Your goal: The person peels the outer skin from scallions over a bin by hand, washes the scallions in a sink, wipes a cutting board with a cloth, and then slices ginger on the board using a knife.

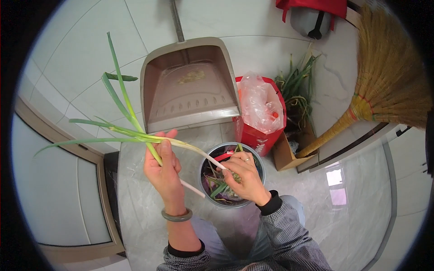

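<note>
My left hand (166, 166) is closed around two green onions, their leaves fanning out to the upper left. The upper green onion (195, 149) runs across to my right hand (245, 174), whose thumb and fingers pinch its white root end. From behind my left wrist, the white stalk of the other green onion (192, 188) slants down to the rim of a round grey bin (200, 184). Below my right hand, the bin contains vegetable trimmings (220, 189) and a strip of red material (223, 155). My right palm is hidden.
Beyond the bin, a brown dustpan (190, 88) stands against the tiled wall. Right of it are a red bag (252, 139) with clear plastic inside and a cardboard box (288, 157) with leafy green onions (300, 78). A straw broom (359, 105) leans at the right.
</note>
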### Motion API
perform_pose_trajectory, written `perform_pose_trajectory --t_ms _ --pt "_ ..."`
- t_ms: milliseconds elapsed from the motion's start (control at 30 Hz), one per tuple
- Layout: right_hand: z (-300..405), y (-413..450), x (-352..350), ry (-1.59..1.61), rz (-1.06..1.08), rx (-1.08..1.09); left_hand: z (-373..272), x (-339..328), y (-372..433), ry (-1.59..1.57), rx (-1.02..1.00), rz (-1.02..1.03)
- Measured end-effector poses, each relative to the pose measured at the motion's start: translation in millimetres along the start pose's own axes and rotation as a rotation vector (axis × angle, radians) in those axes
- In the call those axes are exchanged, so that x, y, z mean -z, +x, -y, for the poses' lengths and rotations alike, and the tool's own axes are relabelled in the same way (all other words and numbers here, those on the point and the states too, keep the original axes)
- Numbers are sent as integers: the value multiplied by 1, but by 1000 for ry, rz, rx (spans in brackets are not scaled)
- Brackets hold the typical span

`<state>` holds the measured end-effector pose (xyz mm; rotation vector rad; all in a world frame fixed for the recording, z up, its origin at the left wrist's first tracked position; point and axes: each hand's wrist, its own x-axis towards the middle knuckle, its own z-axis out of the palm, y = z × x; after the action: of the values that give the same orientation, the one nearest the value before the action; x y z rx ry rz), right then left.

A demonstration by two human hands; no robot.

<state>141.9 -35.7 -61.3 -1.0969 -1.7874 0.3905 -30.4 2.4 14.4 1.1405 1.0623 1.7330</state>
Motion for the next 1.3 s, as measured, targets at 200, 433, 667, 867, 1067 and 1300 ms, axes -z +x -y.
perform_pose_trajectory --t_ms 200,433,667,867,1067,1300 --pt "-2 -1 -1 -13 -54 69 -1 -4 -1 -11 -4 -22" --pt "3 0 5 146 -54 131 1 -3 0 -55 42 -18" --pt "3 -3 5 329 -40 90 2 -5 -1 -97 94 -3" --pt "-5 -6 7 521 -9 -1 4 0 0 -173 195 65" --pt "-8 -3 13 477 91 -186 -5 -10 -4 -126 95 -8" --pt "-15 -4 14 59 128 -45 -3 -8 -6 7 9 49"
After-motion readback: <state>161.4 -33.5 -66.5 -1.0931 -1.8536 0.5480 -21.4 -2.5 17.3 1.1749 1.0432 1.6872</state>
